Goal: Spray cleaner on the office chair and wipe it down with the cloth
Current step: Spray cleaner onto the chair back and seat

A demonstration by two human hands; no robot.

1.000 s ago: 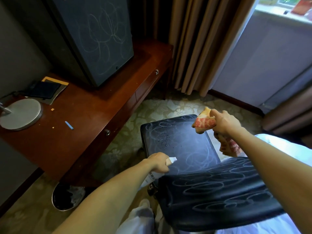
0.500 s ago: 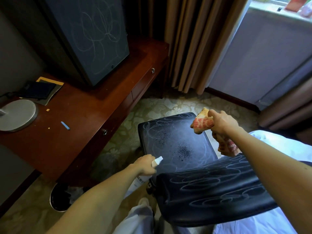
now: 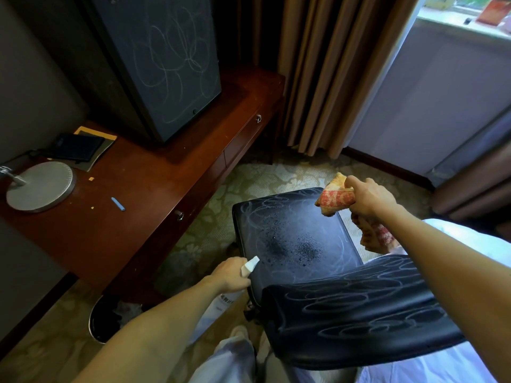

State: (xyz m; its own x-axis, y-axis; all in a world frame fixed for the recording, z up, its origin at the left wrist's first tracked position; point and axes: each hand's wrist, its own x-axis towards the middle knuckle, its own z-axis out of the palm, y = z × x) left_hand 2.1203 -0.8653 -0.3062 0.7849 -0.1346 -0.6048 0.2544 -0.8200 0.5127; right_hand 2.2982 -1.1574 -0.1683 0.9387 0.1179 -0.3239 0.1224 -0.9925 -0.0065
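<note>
The black office chair (image 3: pixel 298 244) stands beside the wooden desk (image 3: pixel 154 194), its chalk-scribbled seat speckled with droplets. The left hand (image 3: pixel 231 275) grips a white spray bottle (image 3: pixel 221 302) at the seat's near-left edge; the right hand (image 3: pixel 367 197) clutches a red-patterned cloth (image 3: pixel 336 200) above its far-right corner.

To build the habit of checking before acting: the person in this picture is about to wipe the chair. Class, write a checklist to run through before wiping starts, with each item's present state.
1. Cleaner on the chair seat: ok, a wet patch of droplets lies mid-seat.
2. Cloth ready: ok, the right hand grips it above the seat's far right corner.
3. Spray bottle clear of the wiping path: ok, the left hand holds it at the seat's near left edge.
4. Backrest sprayed: not ok, white scribbles show, no droplets.
5. Cloth clean enough: cannot tell.
</note>
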